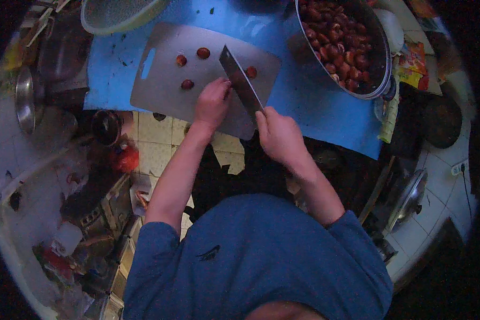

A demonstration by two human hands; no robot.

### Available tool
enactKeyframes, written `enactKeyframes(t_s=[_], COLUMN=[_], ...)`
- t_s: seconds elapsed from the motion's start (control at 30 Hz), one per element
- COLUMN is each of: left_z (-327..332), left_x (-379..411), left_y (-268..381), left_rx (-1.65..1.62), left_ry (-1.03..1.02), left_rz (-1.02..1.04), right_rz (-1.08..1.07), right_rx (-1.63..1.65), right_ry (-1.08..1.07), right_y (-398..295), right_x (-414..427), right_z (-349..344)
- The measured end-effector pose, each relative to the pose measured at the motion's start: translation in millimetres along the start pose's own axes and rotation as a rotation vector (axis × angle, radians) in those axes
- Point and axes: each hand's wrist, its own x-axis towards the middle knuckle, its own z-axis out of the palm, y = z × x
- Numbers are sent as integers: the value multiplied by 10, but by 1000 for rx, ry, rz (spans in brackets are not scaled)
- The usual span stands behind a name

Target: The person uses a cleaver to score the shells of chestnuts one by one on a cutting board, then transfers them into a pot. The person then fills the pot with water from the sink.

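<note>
My right hand [281, 138] grips the handle of a cleaver [242, 79], its broad blade slanting up and left over a grey cutting board [164, 76]. Just left of the blade is my left hand [214, 102], its fingers bent together low over the board; whether something small is pinched in them is hidden. Several reddish-brown, chestnut-like pieces lie apart on the board: one near the top [203, 53], one at the left [181, 60], one lower down [187, 84] and one right of the blade [251, 72].
The board lies on a blue tabletop [320, 120] and juts past its near edge. A large metal pot [374, 96] full of similar brown pieces stands at the right. A pale plastic colander [120, 24] is at the upper left. A metal lid [407, 200] leans at the far right.
</note>
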Motion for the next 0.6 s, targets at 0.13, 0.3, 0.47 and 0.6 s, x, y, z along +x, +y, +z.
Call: enactKeyframes(t_s=[0.13,0.3,0.47,0.6], left_z=[-46,-223,-290,-330], left_x=[37,323,775,830], left_y=[46,-122,-522,-540], left_rx=[2,176,328,250], left_ry=[-60,37,32,-361], left_rz=[-22,22,128,-104], right_rz=[-70,-70,-28,-12], right_rx=[142,118,121,88], right_ry=[195,188,59,65], right_y=[-1,137,243,336], right_x=[-154,-195,-252,-210], right_z=[65,168,429,516])
